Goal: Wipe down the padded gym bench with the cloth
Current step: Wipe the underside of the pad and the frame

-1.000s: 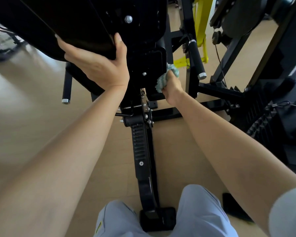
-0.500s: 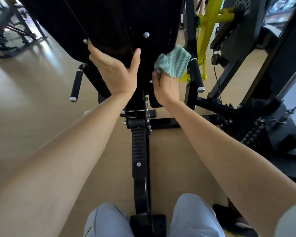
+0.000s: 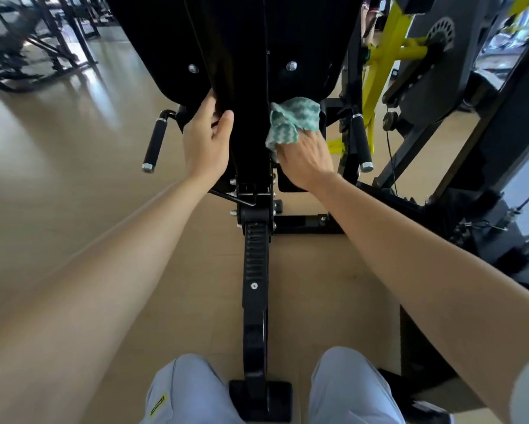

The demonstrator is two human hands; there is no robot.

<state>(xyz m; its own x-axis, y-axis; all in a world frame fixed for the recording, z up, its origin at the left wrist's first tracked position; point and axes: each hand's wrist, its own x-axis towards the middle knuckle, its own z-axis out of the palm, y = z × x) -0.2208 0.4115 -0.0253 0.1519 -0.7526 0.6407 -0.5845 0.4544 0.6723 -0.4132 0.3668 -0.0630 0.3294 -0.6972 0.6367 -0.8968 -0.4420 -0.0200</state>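
Note:
The black padded bench (image 3: 241, 41) rises steeply in front of me, its underside with two silver bolts facing the camera. My left hand (image 3: 206, 142) grips the pad's lower left edge, thumb wrapped round it. My right hand (image 3: 306, 157) is shut on a teal-and-white zigzag cloth (image 3: 290, 120), pressing it against the pad's lower right edge. The bench's black notched support bar (image 3: 255, 255) runs down between my knees to a foot block.
Two black handles with silver caps stick out, one on the left (image 3: 154, 142) and one on the right (image 3: 362, 142). A yellow machine frame (image 3: 385, 53) and a black weight machine (image 3: 486, 179) crowd the right. More equipment (image 3: 21, 47) stands far left on the wooden floor.
My right hand lifted the cloth from low beside the frame up to the pad's lower right edge. My left hand slid from the pad's left side toward the centre. The view tilted upward.

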